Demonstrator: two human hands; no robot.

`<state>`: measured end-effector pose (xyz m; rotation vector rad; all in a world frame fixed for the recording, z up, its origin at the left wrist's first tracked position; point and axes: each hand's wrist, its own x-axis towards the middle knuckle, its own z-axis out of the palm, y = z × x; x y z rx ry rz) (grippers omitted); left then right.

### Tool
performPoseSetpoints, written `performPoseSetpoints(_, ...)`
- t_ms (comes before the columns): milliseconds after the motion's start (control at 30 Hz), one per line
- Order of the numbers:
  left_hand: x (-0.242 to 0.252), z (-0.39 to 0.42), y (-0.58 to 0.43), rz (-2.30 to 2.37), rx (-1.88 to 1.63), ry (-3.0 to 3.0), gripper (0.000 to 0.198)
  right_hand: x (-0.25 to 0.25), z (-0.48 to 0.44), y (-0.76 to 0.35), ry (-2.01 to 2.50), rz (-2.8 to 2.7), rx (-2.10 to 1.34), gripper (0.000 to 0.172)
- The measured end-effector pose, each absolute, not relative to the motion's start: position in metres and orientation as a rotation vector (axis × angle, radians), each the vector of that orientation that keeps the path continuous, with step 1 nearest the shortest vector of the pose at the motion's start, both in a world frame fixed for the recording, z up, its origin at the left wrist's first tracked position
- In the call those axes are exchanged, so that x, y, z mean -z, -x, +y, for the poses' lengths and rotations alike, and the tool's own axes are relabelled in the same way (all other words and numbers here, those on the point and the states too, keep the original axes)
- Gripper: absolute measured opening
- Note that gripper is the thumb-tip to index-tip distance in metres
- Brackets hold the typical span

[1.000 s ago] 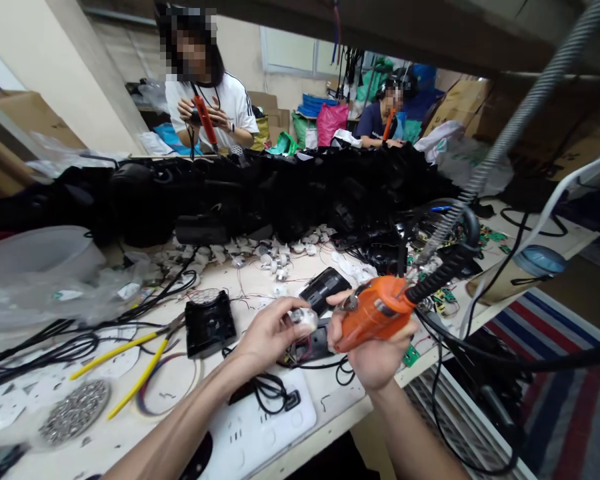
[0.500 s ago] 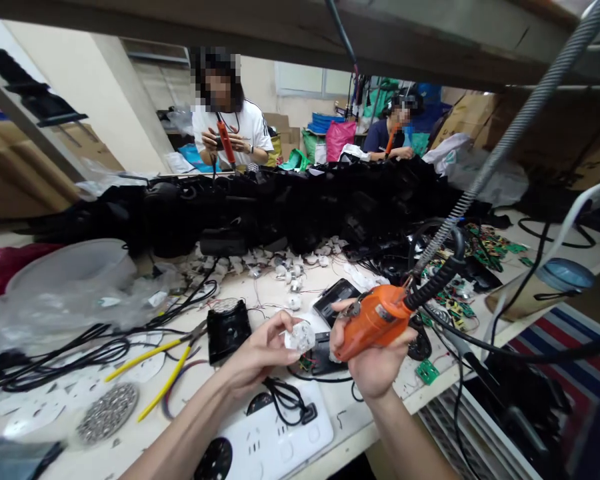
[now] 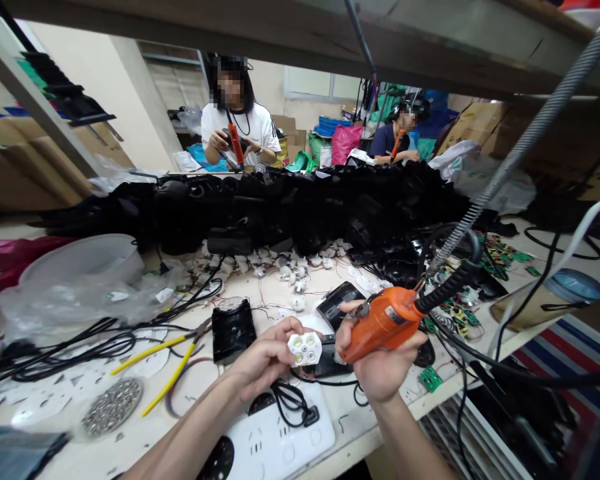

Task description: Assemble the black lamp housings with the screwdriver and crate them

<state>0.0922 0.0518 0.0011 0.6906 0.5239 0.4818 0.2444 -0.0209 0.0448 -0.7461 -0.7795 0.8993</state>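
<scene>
Right hand (image 3: pixel 381 369) wrapped tight round orange power driver (image 3: pixel 384 323); its black cable (image 3: pixel 447 287), two o'clock, could snag if tugged. Left hand (image 3: pixel 266 355) finger-pinches white LED piece (image 3: pixel 305 349), driver's eight-to-nine o'clock; edge-only pinch, a knock could twist it loose.

2 bare forearms (image 3: pixel 190 420) stretch forward; the left hand (image 3: pixel 265 357) pinches with bent fingers (image 3: pixel 281 331), while the right hand (image 3: pixel 384 368) curls in a grip.

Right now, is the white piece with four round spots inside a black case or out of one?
Out: the left hand holds the white piece, its spotted face toward the camera, with no case around it.
</scene>
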Motion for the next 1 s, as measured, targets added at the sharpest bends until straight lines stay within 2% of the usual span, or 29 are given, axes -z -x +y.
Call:
performPoseSetpoints(267, -0.005, 0.049, -0.094, 0.55, -0.446, -0.793, 0.036, -0.04, -0.023, -0.256, 0.796, -0.733, -0.814, 0.074)
performPoseSetpoints(400, -0.003, 0.048, -0.098, 0.566, -0.435, -0.901, 0.048, -0.033, -0.022, -0.271, 0.902, -0.713, -0.62, 0.072)
performPoseSetpoints(500, -0.002, 0.05, -0.103, 0.671, -0.467, -0.995, 0.055, -0.024, -0.021, -0.273, 0.966, -0.706, -0.635, 0.076)
performPoseSetpoints(633, -0.006, 0.054, -0.108, 0.783, -0.495, -1.127, 0.05, -0.013, -0.021, -0.263, 0.972, -0.709, -0.698, 0.078)
performPoseSetpoints(833, -0.013, 0.058, -0.107, 0.687, -0.415, -1.25, 0.046, -0.012, -0.022, -0.259, 0.973, -0.729, -0.715, 0.079)
performPoseSetpoints(1000, -0.018, 0.063, -0.1, 0.645, -0.458, -1.214, 0.047, -0.014, -0.019, -0.277, 1.019, -0.674, -0.604, 0.079)
